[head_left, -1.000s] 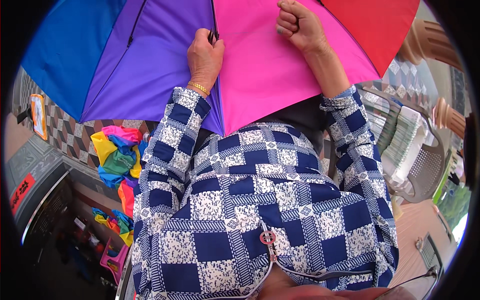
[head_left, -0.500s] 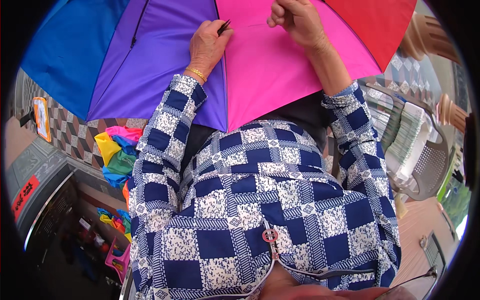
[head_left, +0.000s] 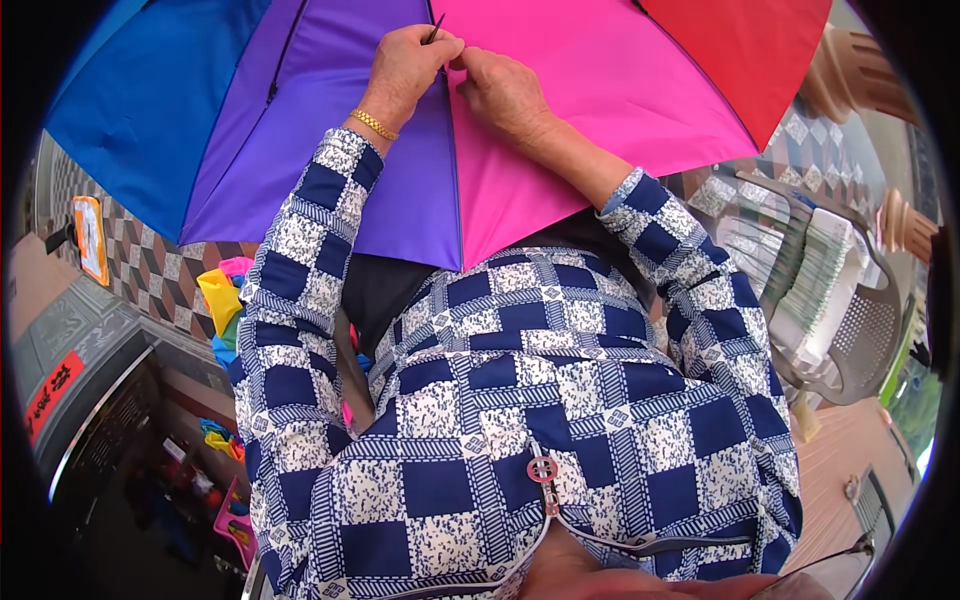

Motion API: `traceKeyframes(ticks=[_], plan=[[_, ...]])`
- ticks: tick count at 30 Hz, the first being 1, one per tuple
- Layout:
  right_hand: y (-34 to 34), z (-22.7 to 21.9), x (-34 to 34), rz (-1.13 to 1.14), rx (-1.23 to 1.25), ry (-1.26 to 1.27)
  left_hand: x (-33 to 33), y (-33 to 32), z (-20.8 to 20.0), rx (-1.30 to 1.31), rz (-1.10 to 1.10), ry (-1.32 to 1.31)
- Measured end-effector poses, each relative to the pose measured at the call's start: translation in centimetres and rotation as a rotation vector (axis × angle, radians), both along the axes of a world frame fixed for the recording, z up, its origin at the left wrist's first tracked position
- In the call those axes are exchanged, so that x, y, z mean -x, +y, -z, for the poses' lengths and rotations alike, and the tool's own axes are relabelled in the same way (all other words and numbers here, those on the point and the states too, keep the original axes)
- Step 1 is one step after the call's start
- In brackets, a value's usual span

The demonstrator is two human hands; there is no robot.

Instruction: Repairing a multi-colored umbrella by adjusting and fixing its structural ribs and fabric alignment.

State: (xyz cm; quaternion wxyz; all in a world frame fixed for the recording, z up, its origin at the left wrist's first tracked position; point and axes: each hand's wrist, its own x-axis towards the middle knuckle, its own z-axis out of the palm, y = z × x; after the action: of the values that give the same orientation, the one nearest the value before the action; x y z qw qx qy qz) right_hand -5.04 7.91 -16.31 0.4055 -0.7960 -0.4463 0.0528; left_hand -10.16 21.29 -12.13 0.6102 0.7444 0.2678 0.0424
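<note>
A multicoloured umbrella canopy [head_left: 560, 110] with blue, purple, pink and red panels is spread open in front of me. My left hand [head_left: 410, 65] pinches a thin dark rib [head_left: 435, 30] at the seam between the purple and pink panels. My right hand [head_left: 500, 85] meets it there, fingertips touching the same seam. A gold bracelet [head_left: 373, 124] is on my left wrist. Both sleeves are a blue and white checked fabric.
Bright folded fabric pieces [head_left: 225, 300] lie at the left on a tiled floor. A grey machine or counter [head_left: 70, 390] stands at the lower left. At the right sits a grey perforated chair [head_left: 860, 340] with a stack of white material [head_left: 815, 280].
Both hands have moved up the canopy and come together. The right hand, a separate fist a second ago, now touches the left at the rib.
</note>
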Motion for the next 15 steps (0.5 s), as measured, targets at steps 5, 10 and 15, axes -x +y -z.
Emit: traceKeyframes(ticks=[5,10,15], plan=[[1.1,1.1,0.5,0.099,-0.021,-0.016,0.9,-0.9,-0.2,0.166,-0.087,-0.014],[2.6,1.2,0.3,0.168,0.036,0.113,1.3,-1.3,0.2,0.137,-0.139,-0.051],[1.7,1.8,0.5,0.168,-0.104,0.302,1.8,-0.5,1.2,0.288,-0.307,-0.101]])
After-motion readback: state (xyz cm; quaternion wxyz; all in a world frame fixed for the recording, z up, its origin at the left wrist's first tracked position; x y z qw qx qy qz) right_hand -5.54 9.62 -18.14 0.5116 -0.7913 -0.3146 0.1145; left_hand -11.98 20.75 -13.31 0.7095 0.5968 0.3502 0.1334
